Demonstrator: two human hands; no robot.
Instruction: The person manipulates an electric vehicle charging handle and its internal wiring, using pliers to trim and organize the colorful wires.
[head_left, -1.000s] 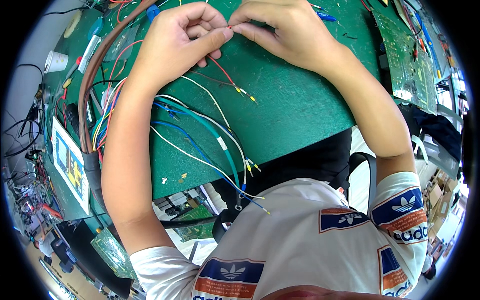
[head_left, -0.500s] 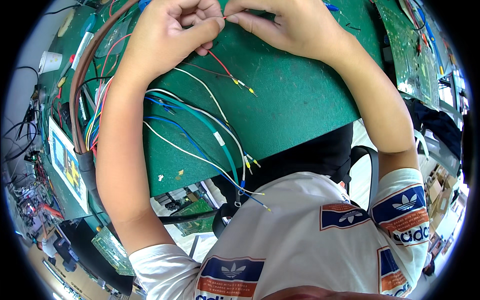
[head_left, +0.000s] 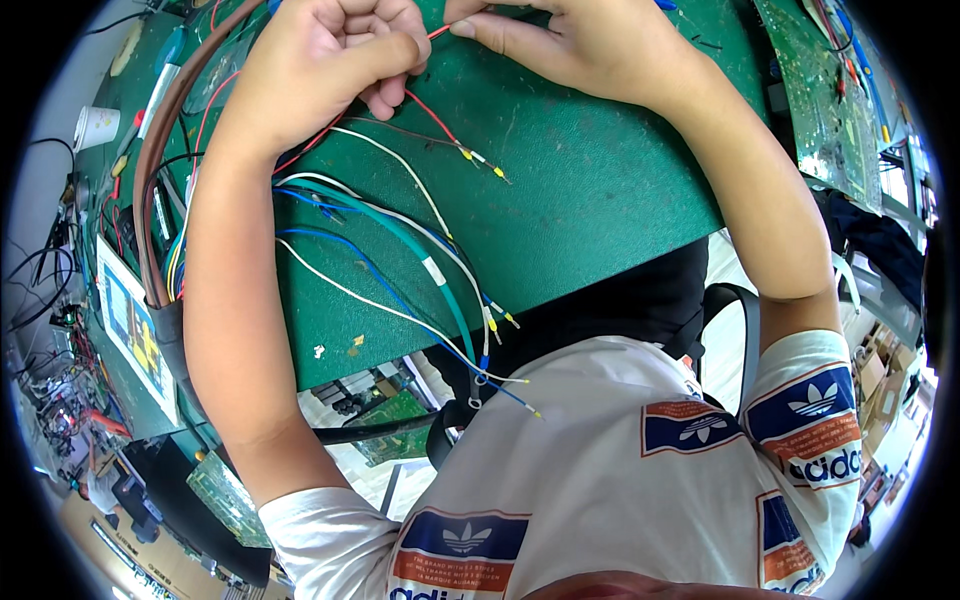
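Near the top of the view, my left hand (head_left: 360, 55) is closed round a red wire (head_left: 440, 32), fingers curled. My right hand (head_left: 560, 45) pinches the same wire a little to the right, between thumb and forefinger. Below my left hand dangle a red lead with small ferruled tips (head_left: 480, 160) and a thin brown wire. Lower on the green mat (head_left: 600, 180) lie white and blue wires, some with yellow ferrules (head_left: 495, 325), and a thick green cable (head_left: 437, 273) running to a ring lug (head_left: 475, 402) at the front edge.
Brown sheathed cables (head_left: 160, 200) curve along the left, beside a printed card (head_left: 135, 325) and a paper cup (head_left: 95, 127). A circuit board (head_left: 825, 110) lies at the right. A chair (head_left: 728, 300) is under me; another person (head_left: 100, 490) is at the lower left.
Both hands have moved up, the left also leftward, and a short length of red wire now shows between their pinched fingertips. The hanging red lead has shifted slightly up and left.
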